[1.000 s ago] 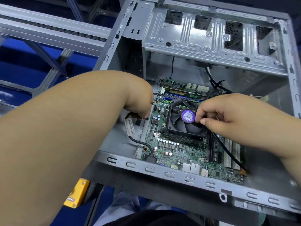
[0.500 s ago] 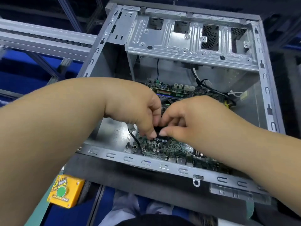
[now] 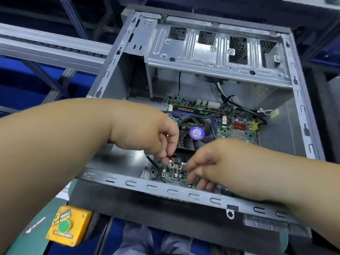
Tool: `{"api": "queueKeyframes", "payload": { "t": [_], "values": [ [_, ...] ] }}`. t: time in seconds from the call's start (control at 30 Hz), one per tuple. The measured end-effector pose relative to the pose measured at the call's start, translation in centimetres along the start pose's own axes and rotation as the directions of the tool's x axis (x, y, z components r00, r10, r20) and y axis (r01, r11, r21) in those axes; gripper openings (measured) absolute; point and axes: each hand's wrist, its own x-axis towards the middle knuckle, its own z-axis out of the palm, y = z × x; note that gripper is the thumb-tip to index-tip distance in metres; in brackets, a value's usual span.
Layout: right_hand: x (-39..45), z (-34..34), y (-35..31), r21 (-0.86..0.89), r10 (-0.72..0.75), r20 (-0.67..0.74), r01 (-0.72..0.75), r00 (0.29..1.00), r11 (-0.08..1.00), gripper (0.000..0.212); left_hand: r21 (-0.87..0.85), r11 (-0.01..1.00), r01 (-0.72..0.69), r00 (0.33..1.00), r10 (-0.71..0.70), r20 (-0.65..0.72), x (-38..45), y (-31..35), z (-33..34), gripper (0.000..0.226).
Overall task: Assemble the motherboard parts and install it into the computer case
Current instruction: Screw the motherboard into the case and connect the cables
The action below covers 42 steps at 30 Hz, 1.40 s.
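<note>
Head view: looking down into an open grey sheet-metal computer case (image 3: 301,111) lying on its side, which fills the centre and upper right of the frame.
Motherboard: a green printed circuit board (image 3: 237,129) lies flat on the case floor, centre right, so it appears already seated where it belongs.
Cooler: a black square fan with a round purple label (image 3: 196,133) sits on the board at centre frame, fitted over the processor area.
Left hand: the left hand (image 3: 156,138) reaches in from the left edge, fingers curled downward at the fan's near corner; they seem to pinch something small, perhaps the thin black cable (image 3: 153,163) curving just below them, but blur means I cannot tell for sure.
Right hand: the right hand (image 3: 207,162) comes in from the lower right, fingers loosely bent and spread over the board's near edge, holding nothing that I can see.
Why so placed: both hands meet at the board's near left corner, probably to plug in or route a lead beside the fan.
Cables: more black cables (image 3: 223,102) loop over the far side of the board, upper centre.
Surface: a yellow box with a green button (image 3: 68,227) sits at lower left, on the green surface (image 3: 33,223) under the case.
</note>
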Motion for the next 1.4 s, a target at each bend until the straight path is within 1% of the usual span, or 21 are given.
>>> {"api": "queueKeyframes", "payload": {
  "t": [0.03, 0.1, 0.17, 0.2, 0.3, 0.33, 0.4, 0.53, 0.57, 0.63, 0.73, 0.8, 0.87, 0.9, 0.93, 0.97, 1.03, 1.1, 1.23, 1.3, 1.4],
  "values": [
    [0.1, 0.1, 0.3, -0.017, 0.033, 0.079, -0.032, 0.996, 0.999, 0.03, 0.004, 1.0, 0.016, 1.0, -0.016, 0.026, 0.1, -0.2, 0.0, 0.023],
    [0.5, 0.2, 0.8, -0.124, 0.061, 0.173, -0.04, 0.983, 0.991, 0.039, 0.053, 0.997, 0.055, 0.996, -0.059, 0.065, 0.5, -0.4, 0.4, 0.02],
    [1.0, 0.2, 0.9, -0.256, 0.04, 0.18, 0.007, 0.983, 0.967, 0.037, 0.155, 0.983, 0.099, 0.99, -0.113, 0.082, 1.1, -0.3, 0.8, 0.015],
    [1.2, 0.2, 0.8, -0.292, 0.029, 0.179, 0.025, 0.983, 0.956, 0.037, 0.194, 0.974, 0.119, 0.986, -0.139, 0.092, 1.3, -0.2, 1.0, 0.014],
    [1.6, 0.6, 0.5, -0.299, 0.036, 0.252, 0.043, 0.967, 0.953, 0.053, 0.233, 0.957, 0.175, 0.974, -0.202, 0.098, 1.5, -0.3, 1.5, 0.014],
    [1.8, 0.8, 0.6, -0.307, 0.03, 0.264, 0.054, 0.964, 0.95, 0.052, 0.224, 0.956, 0.19, 0.973, -0.213, 0.083, 1.5, -0.4, 1.6, 0.013],
    [2.2, 0.9, 0.8, -0.34, -0.011, 0.246, 0.096, 0.969, 0.936, 0.043, 0.203, 0.957, 0.207, 0.976, -0.217, 0.027, 1.3, -0.6, 1.7, 0.012],
    [2.9, 1.6, 1.2, -0.393, -0.045, 0.18, 0.114, 0.983, 0.912, 0.045, 0.278, 0.933, 0.227, 0.972, -0.2, -0.121, 1.2, -0.8, 1.6, 0.005],
    [3.1, 1.8, 1.2, -0.403, -0.053, 0.16, 0.114, 0.986, 0.908, 0.044, 0.287, 0.928, 0.237, 0.97, -0.209, -0.127, 1.4, -0.8, 1.6, 0.007],
    [3.4, 2.3, 1.2, -0.43, -0.063, 0.158, 0.127, 0.985, 0.894, 0.044, 0.279, 0.927, 0.25, 0.968, -0.233, -0.092, 1.8, -0.9, 1.5, 0.014],
    [3.6, 2.4, 1.0, -0.444, -0.084, 0.148, 0.142, 0.985, 0.885, 0.042, 0.246, 0.938, 0.243, 0.969, -0.248, -0.012, 2.0, -0.9, 1.0, 0.013],
    [3.2, 2.0, 0.8, -0.337, -0.096, 0.15, 0.142, 0.984, 0.931, 0.037, 0.154, 0.965, 0.213, 0.973, -0.224, 0.053, 1.6, -0.9, 0.4, 0.017],
    [2.6, 1.6, 0.3, -0.078, -0.131, 0.16, 0.145, 0.978, 0.986, 0.029, -0.004, 0.99, 0.141, 0.981, -0.139, 0.135, 0.7, -0.8, -0.4, 0.022],
    [2.2, 1.3, 0.0, 0.092, -0.162, 0.163, 0.149, 0.973, 0.985, 0.025, -0.102, 0.991, 0.09, 0.983, -0.072, 0.168, 0.3, -0.6, -0.7, 0.019],
    [1.7, 1.1, -0.3, 0.26, -0.202, 0.157, 0.157, 0.967, 0.953, 0.021, -0.185, 0.982, 0.034, 0.982, 0.002, 0.187, -0.1, -0.5, -0.9, 0.012],
    [1.2, 0.9, -0.6, 0.409, -0.248, 0.138, 0.173, 0.959, 0.896, 0.019, -0.249, 0.968, -0.02, 0.98, 0.068, 0.186, -0.4, -0.4, -1.1, 0.008],
    [0.5, 0.7, -0.9, 0.608, -0.32, 0.078, 0.21, 0.944, 0.766, 0.02, -0.328, 0.941, -0.081, 0.979, 0.137, 0.151, -0.8, -0.4, -1.5, 0.013],
    [0.1, 0.8, -0.8, 0.683, -0.329, 0.007, 0.235, 0.944, 0.692, 0.016, -0.359, 0.927, -0.104, 0.982, 0.153, 0.11, -0.8, -0.5, -1.5, 0.012],
    [-0.1, 0.4, -0.7, 0.703, -0.345, -0.162, 0.353, 0.925, 0.617, 0.01, -0.415, 0.902, -0.117, 0.985, 0.159, 0.068, -0.8, -0.5, -1.5, 0.01],
    [0.0, 0.2, -0.7, 0.672, -0.361, -0.222, 0.41, 0.906, 0.616, 0.016, -0.43, 0.893, -0.134, 0.981, 0.18, 0.067, -0.7, -0.5, -1.5, 0.012],
    [0.3, 0.5, -0.6, 0.612, -0.371, -0.252, 0.444, 0.894, 0.655, 0.02, -0.449, 0.883, -0.137, 0.975, 0.2, 0.094, -0.8, -0.3, -1.6, 0.014]
  ]
}}
